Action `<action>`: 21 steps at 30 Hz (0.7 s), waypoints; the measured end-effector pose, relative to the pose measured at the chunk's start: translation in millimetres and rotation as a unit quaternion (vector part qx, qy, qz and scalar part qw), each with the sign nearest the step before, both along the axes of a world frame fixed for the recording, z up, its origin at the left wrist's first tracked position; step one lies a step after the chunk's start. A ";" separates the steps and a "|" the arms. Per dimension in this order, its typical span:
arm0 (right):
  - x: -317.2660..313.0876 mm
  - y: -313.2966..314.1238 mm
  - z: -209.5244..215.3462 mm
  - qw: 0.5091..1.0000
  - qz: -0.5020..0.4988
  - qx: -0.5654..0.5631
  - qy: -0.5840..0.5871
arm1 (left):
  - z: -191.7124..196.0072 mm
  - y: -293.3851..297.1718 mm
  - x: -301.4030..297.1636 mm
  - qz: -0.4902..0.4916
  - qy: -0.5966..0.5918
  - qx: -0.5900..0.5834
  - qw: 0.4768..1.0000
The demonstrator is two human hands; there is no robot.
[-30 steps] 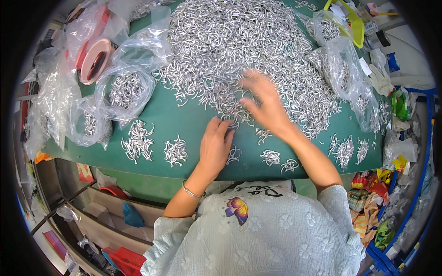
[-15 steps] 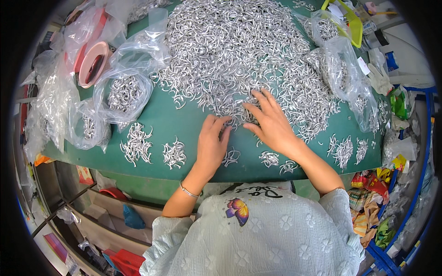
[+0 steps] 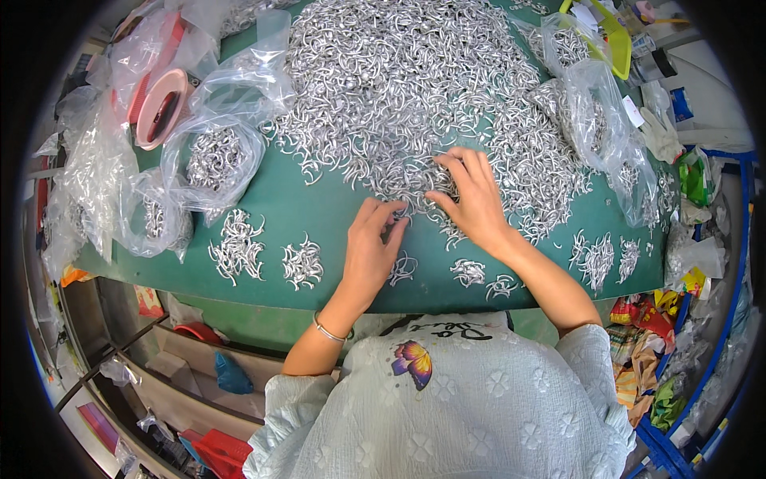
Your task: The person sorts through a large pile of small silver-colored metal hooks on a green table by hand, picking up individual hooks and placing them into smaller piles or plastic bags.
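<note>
A large heap of small curved silvery metal pieces (image 3: 399, 88) covers the middle and far part of the green table (image 3: 359, 295). At the heap's near edge is my left hand (image 3: 371, 247), its fingers bent and the thumb close to the index fingertip, with a curved metal piece (image 3: 400, 213) between them. My right hand (image 3: 477, 203) lies over the heap's near right side, thumb and fingers apart, its fingertips touching loose pieces. Small separate piles lie along the near edge: one (image 3: 403, 269) beside my left wrist, and two (image 3: 468, 272) (image 3: 502, 286) left of my right forearm.
More small piles (image 3: 237, 247) (image 3: 302, 263) sit at left, others (image 3: 597, 261) at right. Open clear bags of pieces (image 3: 214, 162) (image 3: 586, 112) flank the heap. A pink basin (image 3: 162, 109) stands far left, a yellow-green tray (image 3: 614, 44) far right. Drawers (image 3: 199, 367) show below the table.
My right hand has shifted slightly right, its fingers drawing closer together and bending more. My left hand has barely moved and stays at the heap's edge.
</note>
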State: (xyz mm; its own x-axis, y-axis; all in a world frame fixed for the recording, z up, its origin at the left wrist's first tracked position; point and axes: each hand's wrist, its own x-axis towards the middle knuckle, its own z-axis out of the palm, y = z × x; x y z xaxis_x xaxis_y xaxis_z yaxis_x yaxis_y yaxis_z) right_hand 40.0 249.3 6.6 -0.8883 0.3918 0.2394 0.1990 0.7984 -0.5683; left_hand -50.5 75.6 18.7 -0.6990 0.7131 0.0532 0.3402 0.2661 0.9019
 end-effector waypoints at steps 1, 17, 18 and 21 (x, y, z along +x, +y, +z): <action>2.4 -2.1 1.8 1.000 0.002 0.000 0.005 | 0.6 0.1 0.2 0.001 -0.002 0.002 1.000; -42.4 27.4 -2.1 0.986 -0.034 0.154 -0.049 | 8.3 -1.4 5.2 -0.058 -0.251 0.040 0.965; -42.6 28.0 -2.6 0.983 -0.042 0.166 -0.063 | 5.1 -2.3 5.7 -0.058 -0.271 0.051 0.959; -36.6 23.9 0.0 0.990 -0.052 0.131 0.030 | 2.7 -2.3 3.1 -0.071 -0.348 0.058 0.933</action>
